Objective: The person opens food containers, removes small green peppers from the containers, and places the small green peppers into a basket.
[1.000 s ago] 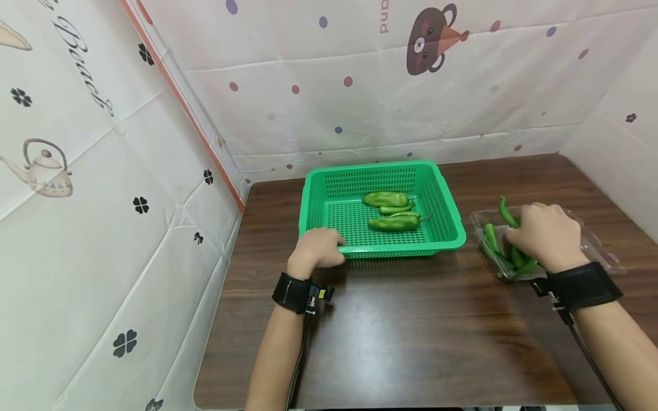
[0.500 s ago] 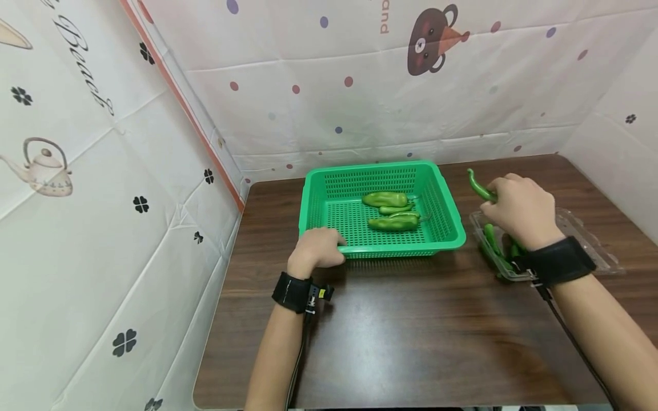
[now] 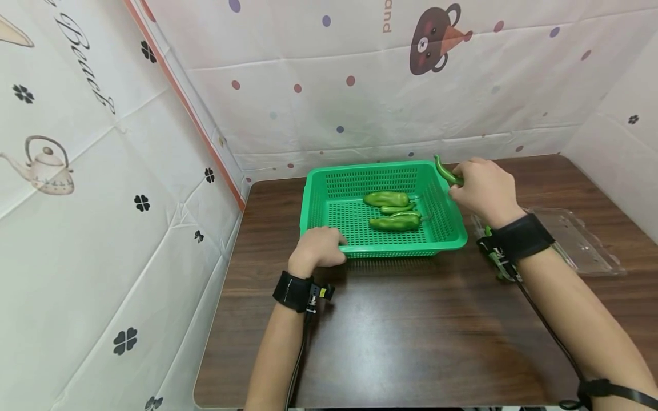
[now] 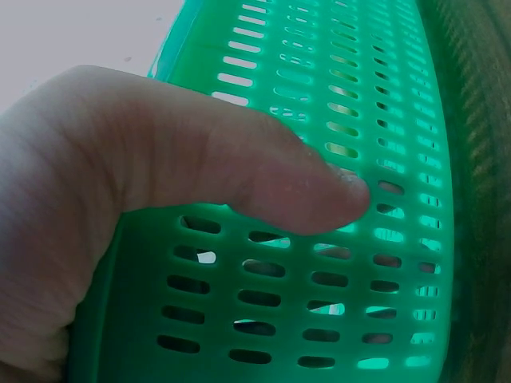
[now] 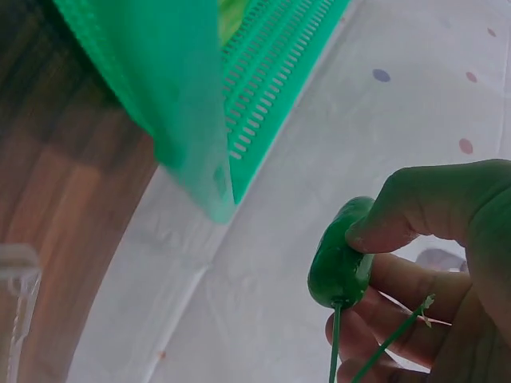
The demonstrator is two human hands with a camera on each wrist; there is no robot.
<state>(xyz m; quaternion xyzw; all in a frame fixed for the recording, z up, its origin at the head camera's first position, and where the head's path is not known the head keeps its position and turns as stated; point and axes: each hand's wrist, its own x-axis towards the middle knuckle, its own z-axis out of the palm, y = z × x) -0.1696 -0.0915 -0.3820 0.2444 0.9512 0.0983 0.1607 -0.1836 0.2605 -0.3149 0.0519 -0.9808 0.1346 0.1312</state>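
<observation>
Pepper (image 3: pixel 446 171), a slim green one, is pinched in the right hand (image 3: pixel 483 188), held in the air over the basket's far-right corner, tip pointing up and away from the palm. Right wrist view: thumb pressed on the pepper's (image 5: pixel 343 259) end, fingers (image 5: pixel 391 275) curled under it, thin green stems sticking out below; the grip is closed around it. Left hand (image 3: pixel 317 248) is on the near-left rim of the green basket (image 3: pixel 329 225). Left wrist view shows the thumb (image 4: pixel 263 175) flat against the slotted outer wall (image 4: pixel 319 303); the other fingers are out of sight there, and from the head view they look curled over the rim, so it's gripping the basket edge. Three green peppers (image 3: pixel 390 211) lie on the basket floor, right of centre, close together, well below the held pepper. Clear plastic tray (image 3: pixel 581 240) sits on the brown table (image 3: pixel 411 342) just to the right of the basket, behind the right forearm; a bit of green shows at its near-left edge by the wrist strap, too hidden to say what. Both wrists wear black straps.
</observation>
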